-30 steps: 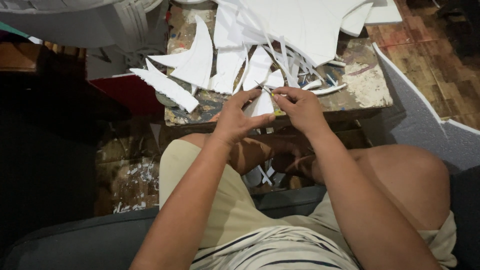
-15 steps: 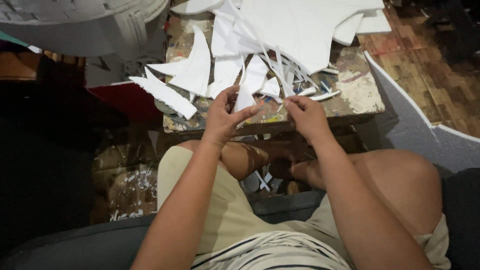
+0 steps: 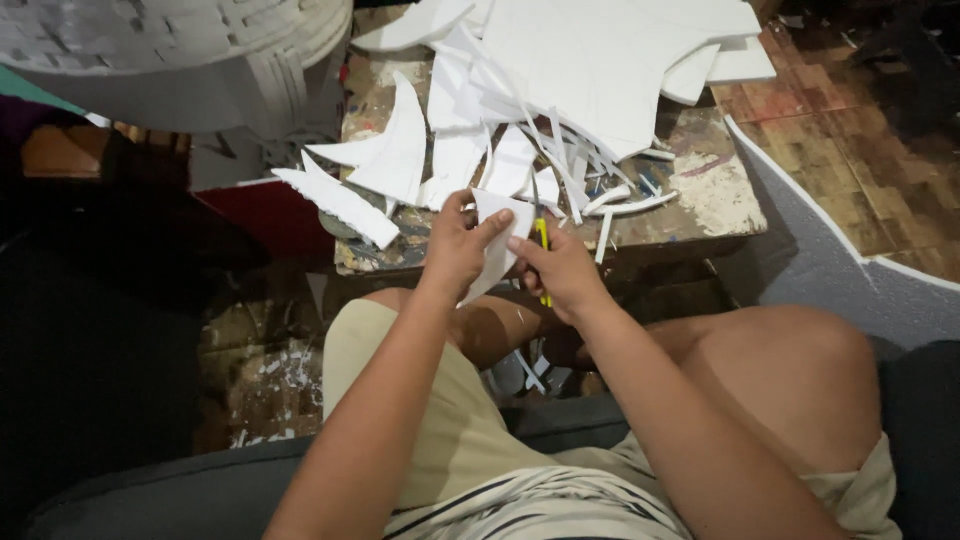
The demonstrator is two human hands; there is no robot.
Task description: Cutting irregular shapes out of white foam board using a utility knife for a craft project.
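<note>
Left hand pinches white foam piece upright above table edge. Right hand clenched round yellow knife against piece's edge. Advise: short strokes, blade away from left fingers, firm support near cut.

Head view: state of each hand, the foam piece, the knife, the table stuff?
left hand: gripping the white foam piece
right hand: closed on the yellow utility knife
white foam piece: held up, off the table, between both hands
yellow utility knife: at the piece's right edge
foam offcuts: strewn loose on the paint-stained table
</note>
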